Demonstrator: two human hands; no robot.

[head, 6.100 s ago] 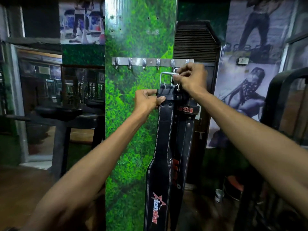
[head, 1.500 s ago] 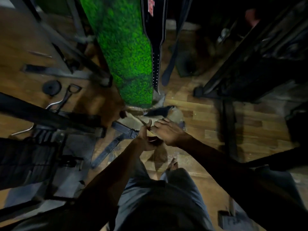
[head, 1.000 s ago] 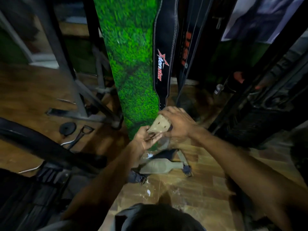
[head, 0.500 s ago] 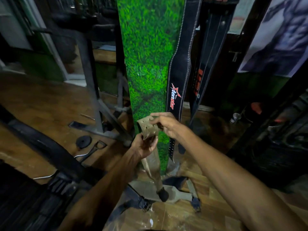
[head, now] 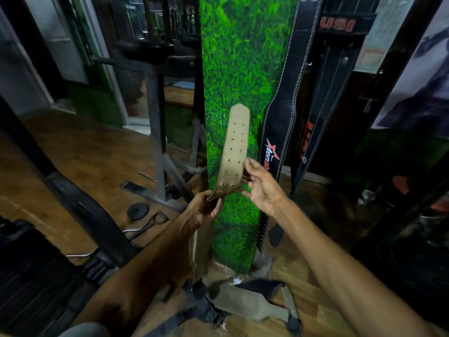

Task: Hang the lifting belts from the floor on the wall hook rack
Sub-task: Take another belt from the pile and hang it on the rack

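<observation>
I see my left hand (head: 206,207) closed on a tan suede lifting belt (head: 234,152) with 2 rows of holes, held upright beside the green grass-print pillar (head: 240,69); my right hand (head: 261,188) pinches its edge, fingers loosely spread. Mid-lift, I judge — next it needs raising to the rack, out of view.
</observation>
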